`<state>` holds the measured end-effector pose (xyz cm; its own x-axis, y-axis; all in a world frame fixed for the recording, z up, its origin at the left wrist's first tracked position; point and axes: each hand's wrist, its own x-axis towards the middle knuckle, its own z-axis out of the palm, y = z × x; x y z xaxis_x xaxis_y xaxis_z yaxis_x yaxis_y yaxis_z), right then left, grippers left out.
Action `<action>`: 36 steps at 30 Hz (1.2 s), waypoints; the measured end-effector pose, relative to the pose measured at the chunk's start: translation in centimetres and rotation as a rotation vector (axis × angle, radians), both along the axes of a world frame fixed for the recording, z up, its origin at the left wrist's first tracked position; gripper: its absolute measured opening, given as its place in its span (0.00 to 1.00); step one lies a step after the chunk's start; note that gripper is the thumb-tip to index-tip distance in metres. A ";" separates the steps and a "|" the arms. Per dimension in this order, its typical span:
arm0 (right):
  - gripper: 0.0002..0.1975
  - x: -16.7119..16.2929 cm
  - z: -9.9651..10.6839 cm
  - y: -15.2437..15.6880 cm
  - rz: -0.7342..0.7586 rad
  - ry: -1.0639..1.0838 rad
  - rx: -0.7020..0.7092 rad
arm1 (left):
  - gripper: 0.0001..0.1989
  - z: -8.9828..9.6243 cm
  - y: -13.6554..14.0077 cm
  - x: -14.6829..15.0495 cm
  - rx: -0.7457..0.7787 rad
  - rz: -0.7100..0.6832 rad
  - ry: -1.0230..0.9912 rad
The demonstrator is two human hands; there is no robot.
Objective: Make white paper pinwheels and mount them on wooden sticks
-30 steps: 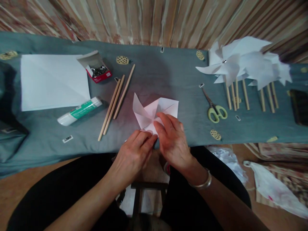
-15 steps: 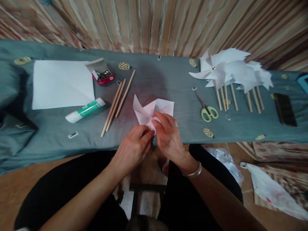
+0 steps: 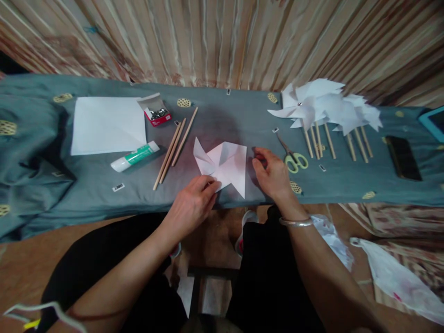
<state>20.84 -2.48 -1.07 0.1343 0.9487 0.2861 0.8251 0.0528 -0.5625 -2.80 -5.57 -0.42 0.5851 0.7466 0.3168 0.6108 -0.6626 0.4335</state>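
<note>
A white paper pinwheel (image 3: 231, 166), partly folded, lies near the front edge of the cloth-covered table. One blade stands up at its left, and a pointed corner sticks out at the lower right. My left hand (image 3: 193, 200) pinches its lower left edge between thumb and fingers. Just right of the paper, my right hand (image 3: 274, 175) hovers apart from it, fingers loosely bent with a gap to the thumb and nothing visible in them. Green-handled scissors (image 3: 294, 161) lie close beside that hand.
Wooden sticks (image 3: 169, 152), a glue stick (image 3: 135, 157), an open red box of metal pins (image 3: 159, 115) and white paper sheets (image 3: 107, 125) lie on the left. Finished pinwheels (image 3: 326, 106) are piled at the right, near a dark phone (image 3: 403, 157).
My right hand has let go of the pinwheel and moved right, uncovering the pointed lower right corner. My left hand keeps its pinch. The camera view has shifted slightly.
</note>
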 end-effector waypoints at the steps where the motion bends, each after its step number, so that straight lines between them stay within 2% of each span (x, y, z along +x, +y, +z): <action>1: 0.18 0.1 -0.1 0.2 -0.005 0.018 -0.012 | 0.12 0.0 0.0 -0.1 0.010 0.001 0.002; 8: 0.19 0.3 -0.3 1.0 0.031 0.230 -0.099 | 0.12 0.0 1.1 -1.5 0.113 0.030 0.042; 14: 0.22 0.6 -0.3 0.0 0.079 0.413 -0.256 | 0.14 -0.2 2.9 -3.8 0.139 0.102 0.023; 19: 0.18 0.5 0.8 -1.0 0.092 0.371 -0.322 | 0.21 0.2 3.0 -4.2 0.129 0.142 -0.009; 23: 0.18 -0.3 1.5 -0.8 0.073 0.234 -0.265 | 0.26 0.8 2.3 -3.8 0.130 0.150 -0.036; 27: 0.20 -1.6 1.7 0.0 0.083 0.138 -0.241 | 0.23 1.1 1.7 -3.4 0.140 0.129 -0.072; 30: 0.17 -2.2 1.6 0.6 0.103 0.119 -0.265 | 0.20 1.1 1.5 -3.1 0.141 0.099 -0.095; 36: 0.16 -0.8 0.8 -0.5 0.075 0.280 -0.315 | 0.17 1.2 1.2 -2.6 0.178 0.086 -0.128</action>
<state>20.06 -3.01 -0.29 0.0929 0.9940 -0.0571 0.6384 -0.1035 -0.7627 -5.37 -4.41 0.75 0.4680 0.7178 0.5156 0.6159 -0.6832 0.3922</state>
